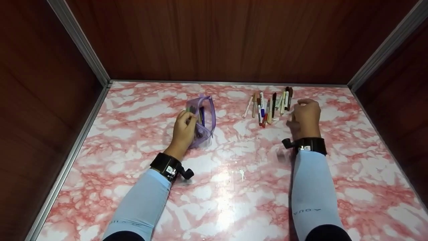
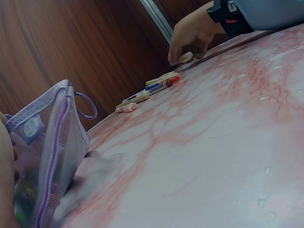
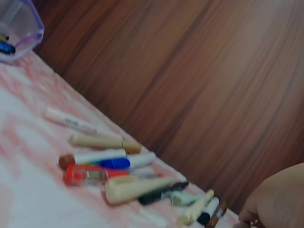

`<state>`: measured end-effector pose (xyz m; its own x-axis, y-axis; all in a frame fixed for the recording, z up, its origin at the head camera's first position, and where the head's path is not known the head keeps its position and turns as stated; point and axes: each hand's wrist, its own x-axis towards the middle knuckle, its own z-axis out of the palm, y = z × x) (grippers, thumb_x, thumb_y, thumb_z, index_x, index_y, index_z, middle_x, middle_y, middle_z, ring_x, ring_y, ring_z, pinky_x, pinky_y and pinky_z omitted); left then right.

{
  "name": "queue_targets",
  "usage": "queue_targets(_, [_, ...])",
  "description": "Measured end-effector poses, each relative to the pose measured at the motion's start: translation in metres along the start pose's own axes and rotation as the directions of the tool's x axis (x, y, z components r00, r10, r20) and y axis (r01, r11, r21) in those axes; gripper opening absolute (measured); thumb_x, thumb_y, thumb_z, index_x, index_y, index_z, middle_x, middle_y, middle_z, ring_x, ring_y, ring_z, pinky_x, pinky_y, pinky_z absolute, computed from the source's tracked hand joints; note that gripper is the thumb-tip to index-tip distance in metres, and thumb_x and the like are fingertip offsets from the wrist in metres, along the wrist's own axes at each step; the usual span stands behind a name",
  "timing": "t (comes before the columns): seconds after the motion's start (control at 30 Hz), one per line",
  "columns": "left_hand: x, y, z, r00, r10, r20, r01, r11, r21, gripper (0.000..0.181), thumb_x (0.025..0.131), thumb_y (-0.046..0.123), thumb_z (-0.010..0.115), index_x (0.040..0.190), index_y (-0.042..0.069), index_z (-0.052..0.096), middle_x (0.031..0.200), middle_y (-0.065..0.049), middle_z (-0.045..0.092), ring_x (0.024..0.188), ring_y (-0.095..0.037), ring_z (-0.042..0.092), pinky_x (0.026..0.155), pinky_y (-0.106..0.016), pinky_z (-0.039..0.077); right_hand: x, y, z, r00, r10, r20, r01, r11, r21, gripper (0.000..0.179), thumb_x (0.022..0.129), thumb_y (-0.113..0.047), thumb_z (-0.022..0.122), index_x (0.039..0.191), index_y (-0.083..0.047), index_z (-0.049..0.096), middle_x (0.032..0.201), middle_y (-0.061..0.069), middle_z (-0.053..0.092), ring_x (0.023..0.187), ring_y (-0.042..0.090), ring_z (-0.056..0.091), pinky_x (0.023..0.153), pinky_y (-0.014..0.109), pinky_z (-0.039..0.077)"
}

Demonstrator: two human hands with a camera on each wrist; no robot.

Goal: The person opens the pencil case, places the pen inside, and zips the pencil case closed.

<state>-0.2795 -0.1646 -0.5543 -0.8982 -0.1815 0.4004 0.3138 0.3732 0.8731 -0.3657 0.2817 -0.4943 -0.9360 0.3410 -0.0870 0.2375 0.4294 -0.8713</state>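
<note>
My left hand (image 1: 185, 126) grips the side of a purple mesh zip pouch (image 1: 214, 115), its fingers at the near-left edge. The pouch mouth gapes toward the right, and a blue pen (image 1: 202, 116) and other pens show inside. A small label (image 2: 31, 127) and a zip run along the pouch in the left wrist view. My right hand (image 1: 307, 115) is low over the table, just right of a loose group of pens and markers (image 1: 270, 110). Its fingers bend inward; whether they pinch anything I cannot tell.
The pens lie roughly side by side near the back wall (image 1: 214, 40), among them a red marker (image 3: 90, 175) and a blue-capped one (image 3: 116, 163). Dark wood panels with metal edging close in the pink marbled table (image 1: 234, 187) at back and sides.
</note>
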Motion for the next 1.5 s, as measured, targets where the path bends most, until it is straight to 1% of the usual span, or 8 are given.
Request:
queue_targets(0.23, [0.001, -0.002, -0.002, 1.0, 0.0, -0.004, 0.0, 1.0, -0.01, 0.016, 0.106, 0.008, 0.063, 0.097, -0.004, 0.071, 0.098, -0.011, 0.059, 0.098, -0.023, 0.055, 0.092, -0.034, 0.046, -0.008, -0.033, 0.021, 0.989, -0.144, 0.024, 0.138, 0.976, 0.167, 0.042, 0.107, -0.012, 0.068, 0.146, 0.001, 0.071, 0.108, 0.005, 0.073, 0.083, 0.011, 0.074, 0.077, 0.025, 0.065])
queue_targets(0.5, [-0.001, -0.002, -0.005, 1.0, -0.01, -0.011, 0.009, 1.0, -0.027, 0.017, 0.107, 0.007, 0.063, 0.095, -0.003, 0.07, 0.094, -0.004, 0.052, 0.092, -0.018, 0.051, 0.086, -0.03, 0.043, -0.032, -0.067, 0.069, 0.966, -0.244, 0.089, 0.221, 0.952, 0.213, 0.038, 0.1, -0.008, 0.073, 0.138, 0.0, 0.077, 0.097, -0.004, 0.074, 0.081, 0.005, 0.074, 0.08, 0.023, 0.06])
queue_targets(0.83, [-0.003, -0.003, -0.002, 1.0, 0.0, -0.024, 0.0, 1.0, -0.008, 0.017, 0.107, 0.008, 0.064, 0.097, -0.003, 0.071, 0.097, -0.01, 0.057, 0.097, -0.023, 0.055, 0.09, -0.034, 0.047, -0.068, -0.085, 0.135, 0.89, -0.382, 0.248, 0.296, 0.899, 0.324, 0.035, 0.098, 0.0, 0.074, 0.131, 0.009, 0.073, 0.093, 0.002, 0.078, 0.073, 0.004, 0.077, 0.066, 0.021, 0.058])
queue_targets(1.03, [-0.003, -0.001, -0.001, 1.0, 0.019, -0.015, -0.019, 1.0, 0.0, 0.017, 0.107, 0.009, 0.064, 0.097, -0.003, 0.071, 0.099, -0.012, 0.059, 0.101, -0.026, 0.057, 0.093, -0.035, 0.047, -0.093, -0.094, 0.174, 0.853, -0.409, 0.325, 0.333, 0.905, 0.265, 0.032, 0.097, -0.001, 0.076, 0.128, 0.005, 0.075, 0.107, 0.018, 0.082, 0.08, 0.008, 0.076, 0.088, 0.05, 0.07])
queue_targets(1.13, [-0.001, -0.002, -0.002, 1.0, 0.028, -0.008, -0.028, 0.999, -0.016, 0.017, 0.107, 0.009, 0.063, 0.097, -0.003, 0.07, 0.097, -0.01, 0.056, 0.099, -0.024, 0.054, 0.091, -0.034, 0.045, -0.103, -0.098, 0.191, 0.842, -0.406, 0.354, 0.337, 0.91, 0.241, 0.031, 0.097, -0.001, 0.077, 0.127, 0.004, 0.075, 0.11, 0.022, 0.081, 0.083, 0.019, 0.077, 0.085, 0.058, 0.07])
queue_targets(1.27, [0.0, -0.002, -0.003, 1.0, 0.03, -0.006, -0.03, 0.999, -0.024, 0.018, 0.109, 0.011, 0.063, 0.098, -0.002, 0.069, 0.098, -0.008, 0.054, 0.098, -0.023, 0.053, 0.09, -0.033, 0.044, -0.11, -0.104, 0.212, 0.819, -0.427, 0.384, 0.381, 0.904, 0.194, 0.028, 0.097, -0.003, 0.079, 0.124, 0.004, 0.076, 0.108, 0.022, 0.08, 0.082, 0.023, 0.076, 0.068, 0.037, 0.068])
queue_targets(1.37, [0.001, -0.002, -0.003, 1.0, 0.028, -0.012, -0.029, 0.999, -0.029, 0.019, 0.11, 0.012, 0.062, 0.099, -0.002, 0.07, 0.098, -0.008, 0.053, 0.096, -0.021, 0.052, 0.088, -0.032, 0.043, -0.115, -0.109, 0.221, 0.785, -0.45, 0.425, 0.419, 0.892, 0.172, 0.028, 0.096, -0.001, 0.079, 0.124, 0.005, 0.077, 0.11, 0.025, 0.082, 0.089, 0.02, 0.077, 0.067, 0.022, 0.06])
queue_targets(1.5, [0.001, -0.001, -0.001, 0.999, 0.032, -0.022, -0.033, 0.998, -0.046, 0.019, 0.111, 0.01, 0.06, 0.1, -0.003, 0.068, 0.097, -0.004, 0.051, 0.093, -0.018, 0.05, 0.086, -0.03, 0.042, -0.119, -0.112, 0.221, 0.741, -0.423, 0.521, 0.358, 0.906, 0.226, 0.038, 0.097, 0.003, 0.076, 0.134, 0.008, 0.074, 0.121, 0.027, 0.082, 0.1, 0.023, 0.079, 0.081, 0.033, 0.068])
